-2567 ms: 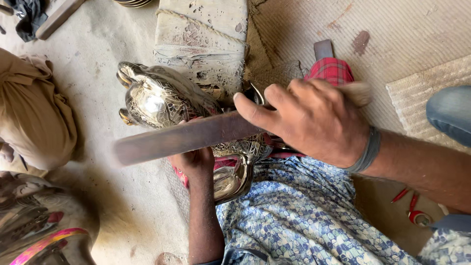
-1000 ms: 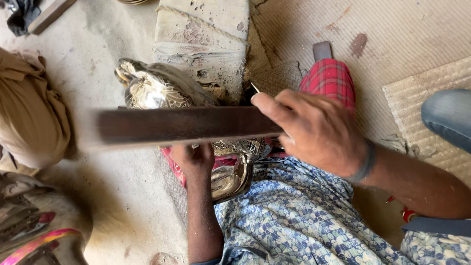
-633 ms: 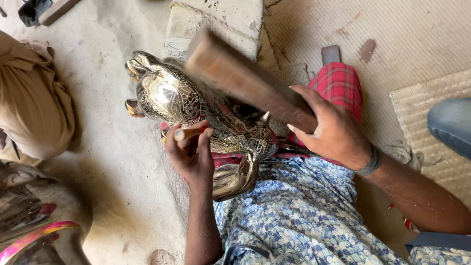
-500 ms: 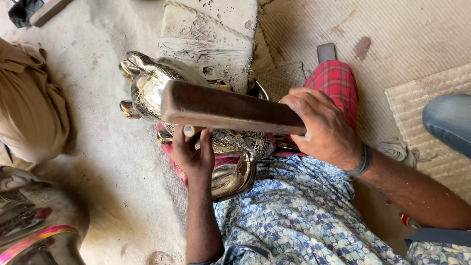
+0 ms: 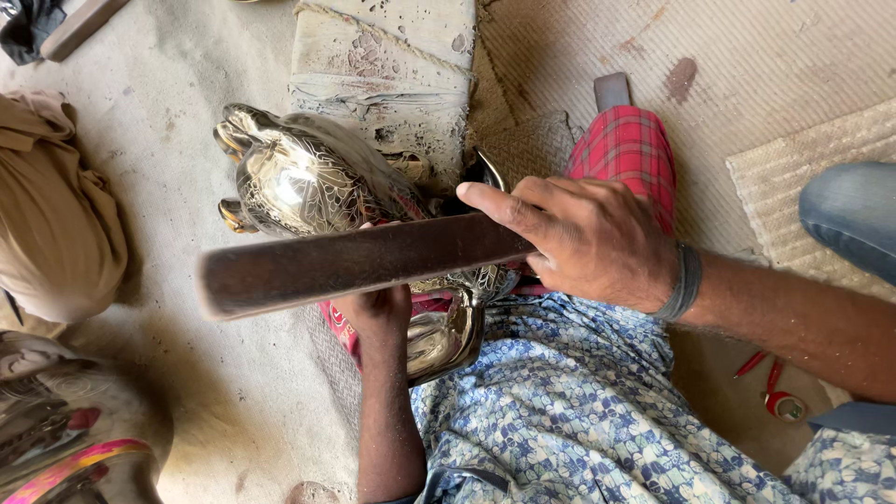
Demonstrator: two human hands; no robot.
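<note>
Dusty concrete floor, right hand point(image 5: 597, 238) gripping flat wooden bat point(image 5: 359, 261), left hand point(image 5: 378, 313) steadying engraved brass vessel point(image 5: 308, 182)

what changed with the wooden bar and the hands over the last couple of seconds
The wooden bar swung up, tilting toward the stone block, then came back down level across the brass bird. The right hand kept its grip throughout. The left hand stayed under the bar against the bird, which hardly shifted.

Bare floor point(image 5: 187, 140) open left of the metal bird point(image 5: 308, 182), stone block point(image 5: 383, 65) close behind it, wooden stick point(image 5: 355, 261) across the front, brown cloth point(image 5: 56, 233) far left
</note>
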